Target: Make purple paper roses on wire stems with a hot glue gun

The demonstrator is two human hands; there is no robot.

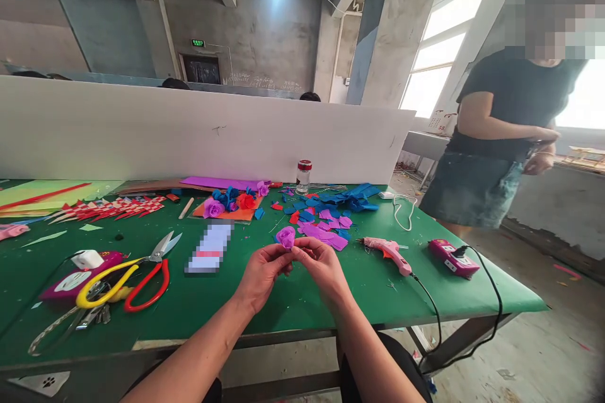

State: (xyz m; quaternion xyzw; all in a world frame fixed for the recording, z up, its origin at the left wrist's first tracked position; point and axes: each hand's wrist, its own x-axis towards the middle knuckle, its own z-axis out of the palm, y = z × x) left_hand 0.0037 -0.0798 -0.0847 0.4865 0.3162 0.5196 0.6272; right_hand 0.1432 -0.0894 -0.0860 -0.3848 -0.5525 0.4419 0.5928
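Purple paper makes up the small flower (pixel 285 237) we pinch at its base, thumbs and fingers drawn narrow, with the bloom standing just above and between the fingertips of our left hand (pixel 261 272) and right hand (pixel 325 269). Below them spreads the green table (pixel 302 318). To our left lie the scissors (pixel 157 257), blades parted; to our right rests a pink glue gun (pixel 388 252). Just beyond our hands we see loose purple petals (pixel 326 236), then blue scraps (pixel 352 198), a red-lidded jar (pixel 304 179) and a white board (pixel 212 132).
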